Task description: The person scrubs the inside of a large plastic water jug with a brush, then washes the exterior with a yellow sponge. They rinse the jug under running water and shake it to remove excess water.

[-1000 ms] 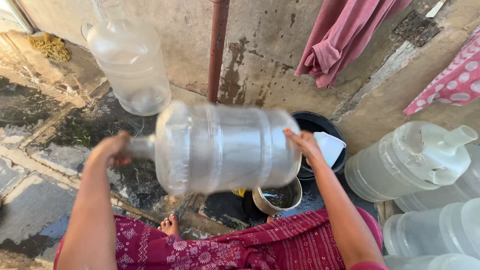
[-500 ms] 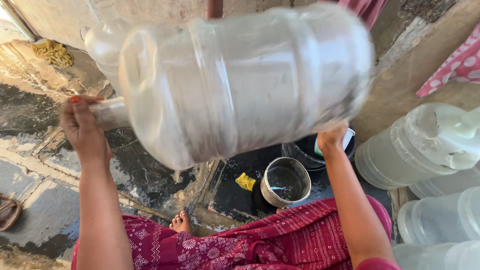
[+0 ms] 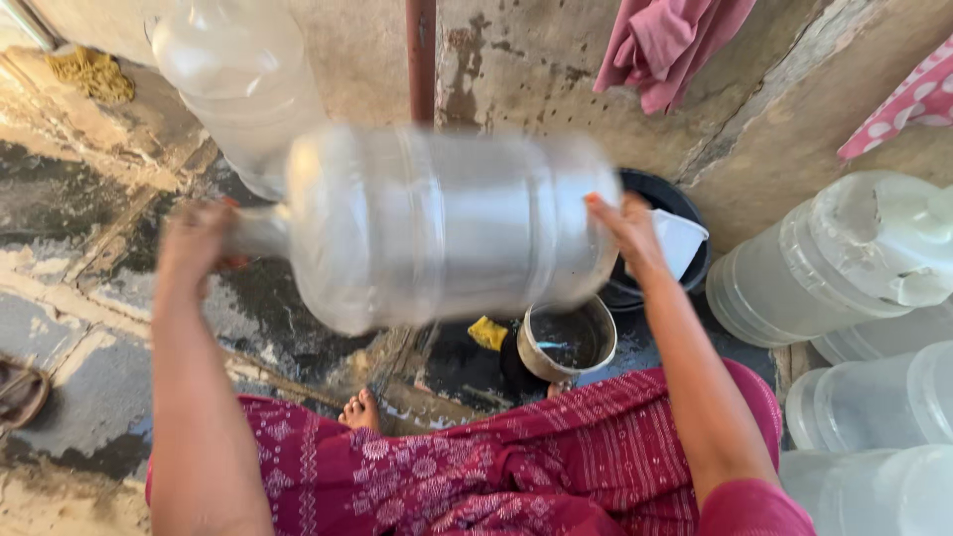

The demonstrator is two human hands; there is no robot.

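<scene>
1. In the head view, above the wet stone floor (image 3: 79,328), I see the large clear water jug (image 3: 447,223) held level on its side in mid-air, its outline blurred by motion; it hangs over the small metal pot (image 3: 568,340) and the yellow scrubber (image 3: 487,333).
2. Step in hand, as I judge it: a rinse by shaking, the jug carried sideways between both hands over the washing spot.
3. Left hand (image 3: 196,238): its grip is closed around the jug's narrow neck, forearm running up from the lower edge of the picture, wrist roughly straight.
4. Right hand (image 3: 625,226): the palm lies flat against the jug's base with fingers spread, pressing rather than wrapping; the forearm rises from the lap at a slant.
5. Next move, in my judgement: it calls for a firm hold at the neck and steady counter-pressure at the base, since the wet wall offers little purchase, and for clearance from the rusty pipe (image 3: 421,60) behind.
6. Surroundings: a black bucket (image 3: 685,213) stands just behind the right hand; further clear jugs (image 3: 844,268) lie stacked at the right; another jug (image 3: 243,79) stands at the wall; a pink cloth (image 3: 665,45) hangs above.
</scene>
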